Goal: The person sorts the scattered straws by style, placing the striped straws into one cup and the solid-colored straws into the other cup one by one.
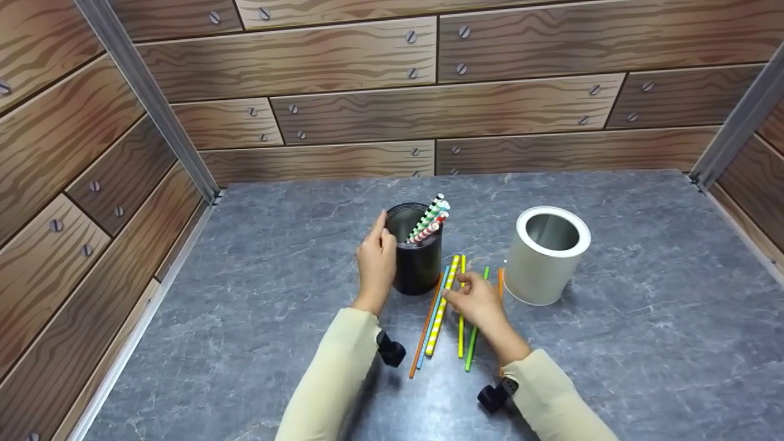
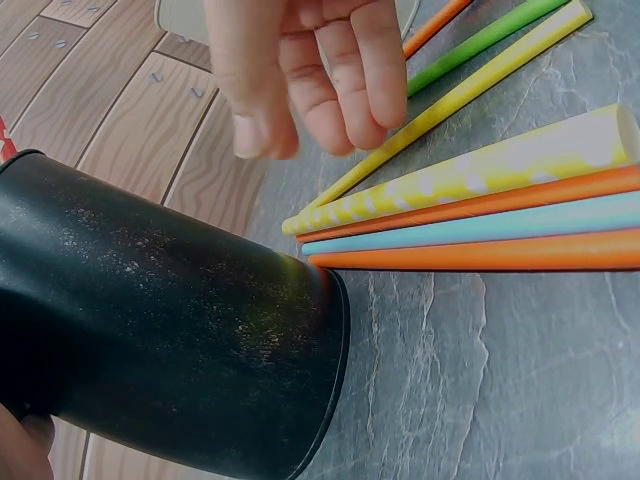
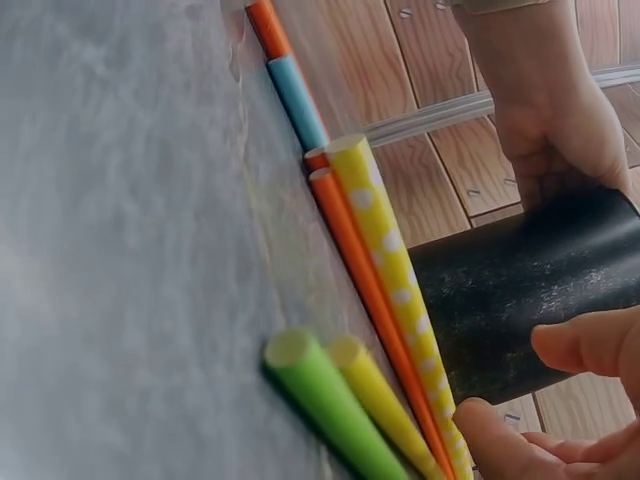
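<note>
1. We are holding the black cup (image 1: 419, 269) upright with our left hand (image 1: 375, 260) curled against its side facing the left edge of the surface (image 1: 245, 275), probably to steady it.
2. Our right hand (image 1: 481, 300) is hovering around the yellow-and-white straw (image 1: 437, 327), thumb and finger narrowly parted and gripping nothing; we cannot tell whether a fingertip is touching it.
3. That straw is lying beside the blue straw (image 1: 425, 343) and the left orange straw (image 1: 416, 361), all pointing roughly towards the far edge; this alignment is likely making them easy to pinch.
4. The yellow straw (image 1: 461, 337), green straw (image 1: 471, 349) and right orange straw (image 1: 501, 282) are lying more spread out towards the right edge, probably giving our fingers room.
5. The striped straws (image 1: 425, 226) are leaning inside the cup, likely because its wide mouth is letting them tilt.
6. The white container (image 1: 539, 275) is standing upright nearer the right edge, seemingly within our right hand's reach.
</note>
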Demonstrator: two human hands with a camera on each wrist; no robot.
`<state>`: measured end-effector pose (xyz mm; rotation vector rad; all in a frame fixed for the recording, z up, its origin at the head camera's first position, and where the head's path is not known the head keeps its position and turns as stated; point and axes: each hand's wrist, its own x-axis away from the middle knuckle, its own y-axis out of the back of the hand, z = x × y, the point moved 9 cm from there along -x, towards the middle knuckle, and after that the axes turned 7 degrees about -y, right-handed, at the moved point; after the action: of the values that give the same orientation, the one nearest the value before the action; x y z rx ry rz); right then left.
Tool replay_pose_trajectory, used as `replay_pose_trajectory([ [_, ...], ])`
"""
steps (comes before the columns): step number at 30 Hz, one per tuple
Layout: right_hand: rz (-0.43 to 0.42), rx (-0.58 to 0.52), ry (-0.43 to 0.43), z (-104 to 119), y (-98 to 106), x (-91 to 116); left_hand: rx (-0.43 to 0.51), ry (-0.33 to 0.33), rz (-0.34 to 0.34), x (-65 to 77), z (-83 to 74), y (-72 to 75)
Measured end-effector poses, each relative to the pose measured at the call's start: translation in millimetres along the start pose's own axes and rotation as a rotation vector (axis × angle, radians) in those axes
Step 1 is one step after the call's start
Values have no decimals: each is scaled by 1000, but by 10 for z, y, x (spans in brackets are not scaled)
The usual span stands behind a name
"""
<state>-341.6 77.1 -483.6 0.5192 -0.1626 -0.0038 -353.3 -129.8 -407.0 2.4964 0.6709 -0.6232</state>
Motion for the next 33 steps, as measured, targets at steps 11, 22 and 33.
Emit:
replay_pose_trajectory([
  [11, 66, 181, -33, -51, -95, -68, 18, -5, 0, 10, -5, -1],
  [22, 76, 198, -12, -17, -179, -139, 41, 3, -1, 3, 12, -3],
  [33, 104, 152, -27, 10, -273, -179, 28, -7, -2, 2, -2, 3],
])
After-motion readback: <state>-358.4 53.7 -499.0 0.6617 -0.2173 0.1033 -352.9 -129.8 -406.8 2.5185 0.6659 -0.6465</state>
